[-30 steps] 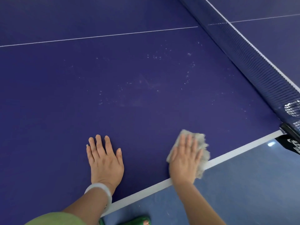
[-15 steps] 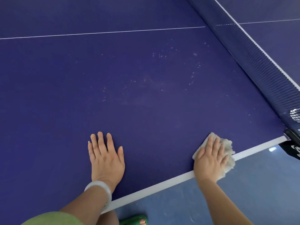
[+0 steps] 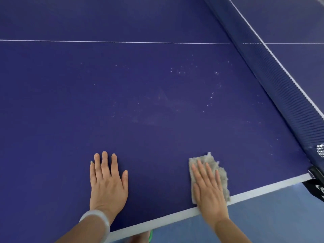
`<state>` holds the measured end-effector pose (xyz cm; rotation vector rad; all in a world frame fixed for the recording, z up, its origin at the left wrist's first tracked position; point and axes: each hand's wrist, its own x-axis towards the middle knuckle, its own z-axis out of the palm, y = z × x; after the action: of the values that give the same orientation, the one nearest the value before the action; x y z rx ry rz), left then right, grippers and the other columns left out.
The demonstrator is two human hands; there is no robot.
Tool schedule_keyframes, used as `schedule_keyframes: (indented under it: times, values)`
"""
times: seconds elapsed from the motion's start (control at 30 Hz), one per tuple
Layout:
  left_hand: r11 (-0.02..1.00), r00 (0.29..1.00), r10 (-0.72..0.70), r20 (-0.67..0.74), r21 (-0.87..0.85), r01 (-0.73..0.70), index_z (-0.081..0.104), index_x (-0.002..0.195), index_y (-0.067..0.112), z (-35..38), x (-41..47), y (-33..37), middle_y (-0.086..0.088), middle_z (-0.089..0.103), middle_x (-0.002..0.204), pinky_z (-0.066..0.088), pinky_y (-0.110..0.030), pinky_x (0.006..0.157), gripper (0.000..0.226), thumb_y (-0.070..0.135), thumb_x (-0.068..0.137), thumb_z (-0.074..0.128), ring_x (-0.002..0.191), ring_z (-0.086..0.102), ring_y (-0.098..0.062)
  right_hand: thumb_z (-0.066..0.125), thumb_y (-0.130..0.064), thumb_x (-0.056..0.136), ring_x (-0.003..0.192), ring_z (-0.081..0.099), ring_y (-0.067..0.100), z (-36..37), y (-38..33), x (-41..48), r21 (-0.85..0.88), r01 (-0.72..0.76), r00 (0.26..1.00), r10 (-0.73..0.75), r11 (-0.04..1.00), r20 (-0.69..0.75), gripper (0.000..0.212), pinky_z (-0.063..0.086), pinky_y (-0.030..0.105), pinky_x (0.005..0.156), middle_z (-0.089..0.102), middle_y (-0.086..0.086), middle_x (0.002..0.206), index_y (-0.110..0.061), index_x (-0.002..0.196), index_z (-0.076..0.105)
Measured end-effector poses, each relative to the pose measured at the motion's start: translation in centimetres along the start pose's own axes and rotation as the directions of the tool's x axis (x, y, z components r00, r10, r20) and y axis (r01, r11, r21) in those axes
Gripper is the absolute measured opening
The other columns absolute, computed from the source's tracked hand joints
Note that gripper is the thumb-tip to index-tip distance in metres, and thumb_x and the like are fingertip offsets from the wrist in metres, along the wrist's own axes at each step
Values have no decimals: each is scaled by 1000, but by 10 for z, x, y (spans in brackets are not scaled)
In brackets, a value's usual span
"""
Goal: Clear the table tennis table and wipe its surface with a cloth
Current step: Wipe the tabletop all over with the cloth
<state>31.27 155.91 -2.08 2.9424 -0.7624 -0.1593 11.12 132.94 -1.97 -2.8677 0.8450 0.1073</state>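
Note:
The dark blue table tennis table (image 3: 157, 137) fills the view, with small white specks and faint smears (image 3: 175, 102) scattered over its middle. My right hand (image 3: 209, 192) lies flat with straight fingers on a grey frayed cloth (image 3: 211, 161), pressing it onto the surface by the white side line (image 3: 254, 192). My left hand (image 3: 107, 181) rests flat on the table to the left, fingers spread, holding nothing. A pale bangle sits on the left wrist.
The dark net (image 3: 280, 76) runs diagonally along the right side, its clamp (image 3: 316, 174) at the table edge. A thin white centre line (image 3: 114, 42) crosses the far table. Blue floor (image 3: 263, 221) lies beyond the near edge, with a green shoe (image 3: 150, 235) below.
My right hand slid the cloth right toward the net, then back left along the near edge. My left hand stayed flat in place.

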Motion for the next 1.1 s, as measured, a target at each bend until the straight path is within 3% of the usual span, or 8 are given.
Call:
schedule_keyframes:
  times: [0.1,0.17,0.23,0.33,0.47,0.77,0.93,1.1]
  values:
    - [1000,1000,-5,3,15,5,39,145,-3,-1,-1,0,-29,30,153,18,-57,119,68,43,97,23,147,17,-43,7,-37,102,152,-5,15,-10,32,24,118,-466,884,466,877,31,52,-2,47,123,0,-6,165,-33,153,-4]
    - [1000,1000,-7,-9,15,8,40,144,-4,-1,0,1,-29,30,152,19,-57,118,69,43,97,23,147,18,-43,9,-34,104,152,-12,19,-12,20,48,140,-581,812,582,802,41,53,-6,49,121,-8,-4,166,-32,151,-15]
    - [1000,1000,-15,-16,22,15,41,143,-4,-1,1,2,-29,31,152,19,-57,118,69,43,97,23,146,18,-43,5,-34,103,151,-18,22,-13,-9,67,91,-518,856,515,851,49,56,-9,51,121,-18,-2,164,-28,152,-20]
    - [999,1000,-21,3,34,21,41,143,-4,-4,1,3,-29,31,152,20,-56,118,69,44,97,22,147,18,-43,-2,-36,99,151,-15,25,-5,-63,76,10,-119,991,118,993,62,60,-5,52,121,-16,1,164,-22,156,-13]
    - [999,999,-29,19,42,29,41,143,-3,-7,2,6,-28,32,152,22,-56,117,68,44,98,21,146,20,-43,16,-36,104,153,2,22,-6,-67,73,27,323,939,-324,946,118,57,6,48,119,2,-2,166,-22,159,6]
    - [1000,1000,-1,28,17,0,52,133,-10,-19,7,20,-32,45,140,35,-61,109,67,37,97,20,135,38,-50,6,-38,103,150,-18,18,-18,39,98,53,-319,944,312,946,102,54,-8,47,123,-16,-5,164,-32,149,-22]
    - [975,976,218,2,-40,-218,51,138,0,-19,23,108,-23,44,146,36,-54,112,58,32,96,27,140,37,-39,16,-33,100,151,12,27,-16,9,69,-27,-6,996,8,1000,84,59,12,52,120,12,4,165,-17,157,14]
    - [986,983,165,77,-11,-165,26,152,4,2,29,175,-22,22,159,16,-54,121,64,44,102,23,149,12,-39,23,-34,101,151,17,22,-23,74,51,-69,172,978,-161,983,135,57,17,48,117,18,0,164,-20,157,23]
